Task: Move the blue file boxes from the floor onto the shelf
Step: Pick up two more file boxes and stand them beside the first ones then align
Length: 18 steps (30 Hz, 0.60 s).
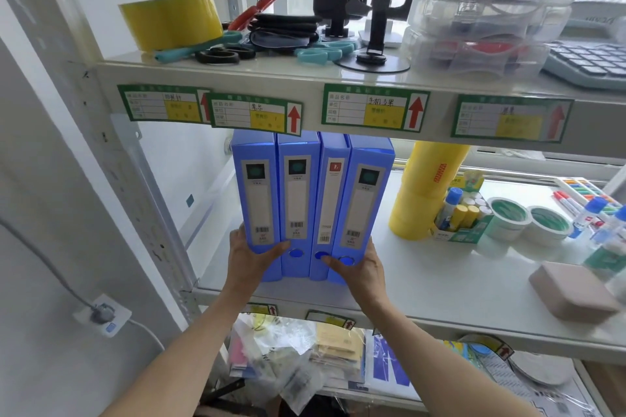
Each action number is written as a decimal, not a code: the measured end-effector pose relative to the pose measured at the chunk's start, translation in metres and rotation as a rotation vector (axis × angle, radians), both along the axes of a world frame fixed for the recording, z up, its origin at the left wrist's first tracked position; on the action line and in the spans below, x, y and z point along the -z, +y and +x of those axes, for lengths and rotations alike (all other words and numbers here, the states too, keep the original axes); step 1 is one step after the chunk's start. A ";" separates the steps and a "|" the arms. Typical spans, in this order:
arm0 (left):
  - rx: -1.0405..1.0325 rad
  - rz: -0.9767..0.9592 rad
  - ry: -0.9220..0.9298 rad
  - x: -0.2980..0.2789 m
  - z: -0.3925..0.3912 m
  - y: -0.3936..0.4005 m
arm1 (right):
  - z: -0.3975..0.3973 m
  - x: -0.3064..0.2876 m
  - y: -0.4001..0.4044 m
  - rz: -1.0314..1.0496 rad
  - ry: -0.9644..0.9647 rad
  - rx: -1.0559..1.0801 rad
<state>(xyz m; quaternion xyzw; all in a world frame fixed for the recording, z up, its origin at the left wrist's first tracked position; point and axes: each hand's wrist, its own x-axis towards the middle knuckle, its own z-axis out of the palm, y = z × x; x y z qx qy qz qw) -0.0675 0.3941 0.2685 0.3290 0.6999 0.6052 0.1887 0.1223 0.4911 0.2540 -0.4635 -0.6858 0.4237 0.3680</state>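
Several blue file boxes (305, 206) stand upright side by side, spines outward, at the left end of the middle shelf (423, 284). My left hand (249, 261) presses against the bottom of the leftmost box, thumb across its spine. On the other side, my right hand (359, 267) holds the bottom of the rightmost box, a finger touching the round finger hole. Both hands squeeze the row together from its two ends.
Right of the boxes are stacked yellow tape rolls (423, 193), a glue stick carton (460, 217), white tape rolls (528, 220) and a pink box (572, 291). The upper shelf (305, 78) carries tape, scissors, stands and clear bins. Bags fill the lower shelf (305, 355).
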 end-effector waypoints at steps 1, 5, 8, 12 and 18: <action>0.016 -0.009 -0.010 -0.001 -0.001 0.001 | 0.000 -0.001 0.000 -0.001 -0.009 -0.010; 0.073 -0.004 -0.031 0.002 -0.008 0.003 | 0.000 -0.003 -0.004 0.016 -0.029 -0.015; 0.119 -0.020 -0.035 0.002 -0.016 0.002 | 0.000 -0.001 -0.009 0.027 -0.028 -0.015; 0.181 -0.024 -0.033 -0.003 -0.024 0.000 | 0.002 -0.004 -0.003 0.034 -0.038 -0.039; 0.213 -0.051 -0.056 -0.007 -0.030 0.003 | 0.005 -0.004 0.004 0.035 -0.096 -0.080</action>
